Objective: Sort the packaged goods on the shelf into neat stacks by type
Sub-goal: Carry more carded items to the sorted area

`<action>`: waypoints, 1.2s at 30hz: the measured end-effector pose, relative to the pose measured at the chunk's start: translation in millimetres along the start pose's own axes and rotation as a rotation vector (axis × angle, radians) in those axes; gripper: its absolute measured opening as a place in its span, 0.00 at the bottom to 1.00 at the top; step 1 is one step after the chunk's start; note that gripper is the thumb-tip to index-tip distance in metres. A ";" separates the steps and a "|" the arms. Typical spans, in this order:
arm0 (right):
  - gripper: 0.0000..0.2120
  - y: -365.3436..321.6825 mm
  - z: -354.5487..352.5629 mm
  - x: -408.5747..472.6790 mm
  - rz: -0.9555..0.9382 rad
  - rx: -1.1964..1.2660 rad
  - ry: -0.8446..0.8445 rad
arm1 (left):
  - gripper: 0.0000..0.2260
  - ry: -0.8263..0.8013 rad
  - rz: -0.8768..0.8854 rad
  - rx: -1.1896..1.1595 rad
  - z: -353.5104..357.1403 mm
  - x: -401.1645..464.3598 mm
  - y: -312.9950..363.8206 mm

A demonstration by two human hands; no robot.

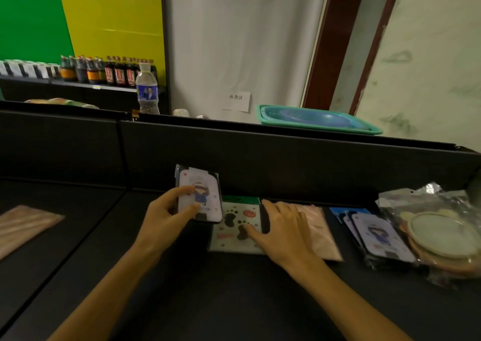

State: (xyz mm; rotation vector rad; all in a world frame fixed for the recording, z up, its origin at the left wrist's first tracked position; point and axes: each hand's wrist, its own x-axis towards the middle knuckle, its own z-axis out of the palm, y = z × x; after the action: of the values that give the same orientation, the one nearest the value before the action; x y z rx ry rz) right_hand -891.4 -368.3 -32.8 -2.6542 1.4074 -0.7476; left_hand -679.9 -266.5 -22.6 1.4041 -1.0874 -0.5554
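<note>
The left hand (170, 209) pinches a cartoon-girl packet (199, 193) upright above the black shelf (234, 288). The right hand (282, 230), fingers spread flat, presses the paw-print packet (230, 226) beside a pink packet (321, 230).

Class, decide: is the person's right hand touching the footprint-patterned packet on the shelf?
Touching. The head view shows the right hand lying flat, its fingertips resting on the footprint-patterned packet.

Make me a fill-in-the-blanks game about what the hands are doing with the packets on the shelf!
1. The cartoon-girl packet is held up by the ____ hand.
2. The right hand rests on the packet printed with black ____.
3. Behind the shelf, the blue bowl sits in a ____ basin.

Missing words: left; footprints; green
</note>
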 end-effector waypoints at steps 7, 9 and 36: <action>0.30 33.9 -29.4 -16.5 0.034 -0.168 0.047 | 0.13 -0.177 -0.015 0.090 34.0 13.2 -5.3; 0.30 50.1 -41.6 -24.1 0.065 -0.206 0.056 | 0.12 -0.218 -0.027 0.084 48.0 16.4 -3.4; 0.28 280.5 -193.2 -63.1 0.013 -0.267 0.174 | 0.15 -0.388 0.007 0.208 316.2 -36.7 64.2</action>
State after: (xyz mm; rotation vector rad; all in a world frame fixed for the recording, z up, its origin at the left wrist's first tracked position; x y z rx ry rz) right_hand -1220.5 -448.0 40.4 -2.8306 1.6748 -0.8645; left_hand -983.0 -383.1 -25.9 1.5071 -1.4941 -0.7471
